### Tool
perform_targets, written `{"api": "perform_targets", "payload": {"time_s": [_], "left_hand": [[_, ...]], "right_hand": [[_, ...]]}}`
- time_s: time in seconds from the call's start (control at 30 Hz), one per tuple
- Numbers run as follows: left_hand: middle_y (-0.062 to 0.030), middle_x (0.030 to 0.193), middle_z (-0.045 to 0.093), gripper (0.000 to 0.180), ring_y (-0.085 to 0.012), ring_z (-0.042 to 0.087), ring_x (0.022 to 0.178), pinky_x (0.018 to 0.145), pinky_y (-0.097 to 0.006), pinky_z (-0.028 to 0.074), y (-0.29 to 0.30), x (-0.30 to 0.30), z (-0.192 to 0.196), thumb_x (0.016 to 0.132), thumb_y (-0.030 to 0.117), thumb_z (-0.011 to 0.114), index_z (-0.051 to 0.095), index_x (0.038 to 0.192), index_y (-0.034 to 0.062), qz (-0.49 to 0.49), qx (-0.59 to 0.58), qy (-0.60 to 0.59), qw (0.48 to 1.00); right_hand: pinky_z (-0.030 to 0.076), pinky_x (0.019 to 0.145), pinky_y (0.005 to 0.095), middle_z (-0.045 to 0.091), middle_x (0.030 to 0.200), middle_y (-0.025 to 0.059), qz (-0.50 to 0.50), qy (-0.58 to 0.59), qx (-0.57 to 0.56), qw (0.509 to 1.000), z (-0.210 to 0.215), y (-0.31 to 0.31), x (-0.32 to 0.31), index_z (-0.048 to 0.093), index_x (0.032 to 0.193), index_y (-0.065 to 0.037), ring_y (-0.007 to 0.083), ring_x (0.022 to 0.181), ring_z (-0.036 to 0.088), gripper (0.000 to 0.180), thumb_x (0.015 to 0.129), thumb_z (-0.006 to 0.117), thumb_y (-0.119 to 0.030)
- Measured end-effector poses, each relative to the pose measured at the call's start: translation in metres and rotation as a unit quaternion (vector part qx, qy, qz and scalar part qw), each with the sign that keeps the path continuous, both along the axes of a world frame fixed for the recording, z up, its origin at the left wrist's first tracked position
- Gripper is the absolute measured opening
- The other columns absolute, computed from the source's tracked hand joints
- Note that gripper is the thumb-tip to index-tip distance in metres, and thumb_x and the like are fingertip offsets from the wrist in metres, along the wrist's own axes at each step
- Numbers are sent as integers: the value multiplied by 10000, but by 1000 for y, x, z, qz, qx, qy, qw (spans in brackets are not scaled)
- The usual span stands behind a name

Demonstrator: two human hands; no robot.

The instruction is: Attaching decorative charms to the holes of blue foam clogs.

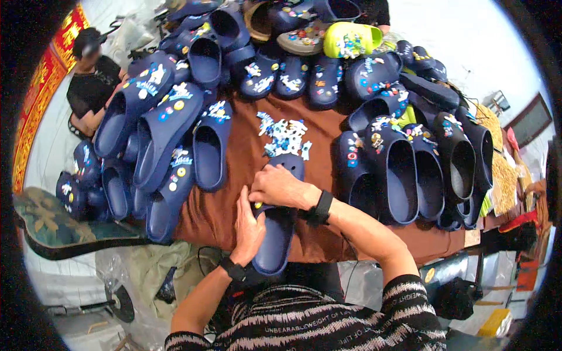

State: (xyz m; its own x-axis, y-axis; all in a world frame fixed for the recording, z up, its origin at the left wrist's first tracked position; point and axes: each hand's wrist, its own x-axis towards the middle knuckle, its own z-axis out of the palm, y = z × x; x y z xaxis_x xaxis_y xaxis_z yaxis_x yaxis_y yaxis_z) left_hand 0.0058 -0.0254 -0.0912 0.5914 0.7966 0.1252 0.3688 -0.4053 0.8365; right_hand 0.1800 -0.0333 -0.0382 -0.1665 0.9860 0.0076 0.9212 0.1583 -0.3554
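- Left hand (249, 233): against left side of navy clog (274, 243); cannot tell whether clamped.
- Right hand (280, 188): fingers curled over clog's upper; grip hidden, cannot tell.
- Clog: on brown cloth (322, 137), beneath both hands.
- Charm pile (285, 138): just beyond toe.

Navy clog (274, 243) | holed toe pointing away | opening upward | on brown cloth (319, 244)

Bare brown cloth (325, 134) beside charms (285, 138), clogs (402, 175) crowding both sides
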Motion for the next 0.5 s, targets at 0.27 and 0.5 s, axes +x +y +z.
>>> {"api": "perform_targets", "payload": {"time_s": [0.27,0.5], "left_hand": [[-233,1489,369,774,-412,371,1377,1139,-458,332,6,0,-11,846,-13,590,232,1532,20,-18,23,8,1000],[-217,1440,440,679,-367,416,1365,1153,-411,317,5,3,-8,830,-46,524,319,1477,-13,-11,22,-13,1000]], "right_hand": [[415,945,507,675,1055,96,55,45,-47,996,0,-4,3,766,1004,-128,349,1087,562,429,884,622,-515],[395,858,472,663,951,87,61,116,-4,991,-13,-1,4,700,901,-108,326,972,554,426,880,626,-526]]}}
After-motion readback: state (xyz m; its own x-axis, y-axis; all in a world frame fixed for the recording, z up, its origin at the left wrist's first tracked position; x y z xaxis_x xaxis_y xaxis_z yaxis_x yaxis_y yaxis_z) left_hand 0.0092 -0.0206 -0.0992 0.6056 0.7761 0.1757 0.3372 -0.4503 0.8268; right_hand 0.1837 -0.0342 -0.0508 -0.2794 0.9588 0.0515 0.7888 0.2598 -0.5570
